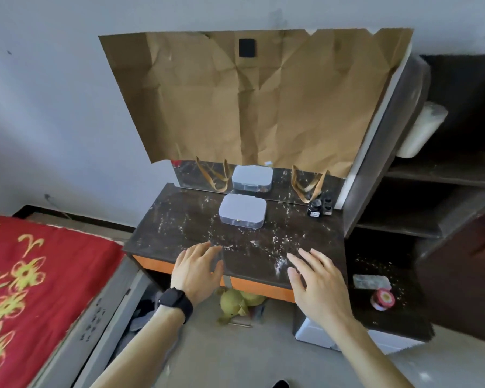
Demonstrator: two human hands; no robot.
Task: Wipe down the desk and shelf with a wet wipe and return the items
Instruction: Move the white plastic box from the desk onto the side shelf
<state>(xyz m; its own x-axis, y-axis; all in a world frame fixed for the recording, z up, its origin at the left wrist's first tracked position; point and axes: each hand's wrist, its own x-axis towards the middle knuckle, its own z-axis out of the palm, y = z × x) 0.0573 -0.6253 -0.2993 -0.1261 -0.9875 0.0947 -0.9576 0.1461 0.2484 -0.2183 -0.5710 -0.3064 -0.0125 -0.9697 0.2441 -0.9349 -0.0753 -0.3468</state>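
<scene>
Watching through the head camera, I see both hands spread flat with straight fingers and nothing in them, the left hand (198, 268) and right hand (317, 281) apart over the front edge of the desk (179, 228); I cannot tell whether they touch it. No wet wipe is in either hand. A flat grey packet (371, 281) on the low shelf (375, 323) to the right, beside a round red tin (382, 300), may be the pack, though I can't be sure. White dust (280, 264) lies thick across the top, and the lidded box (242, 210) and the small ink bottles (318, 208) stand at the back by the mirror (280, 187). My worry is a sweep begun with those in place. It would leave dirty patches under them, and a careless pass could tip a bottle and spill ink. Strokes pulled toward the front would also push grit off the edge onto the yellow plush toy (235, 302) below.
</scene>
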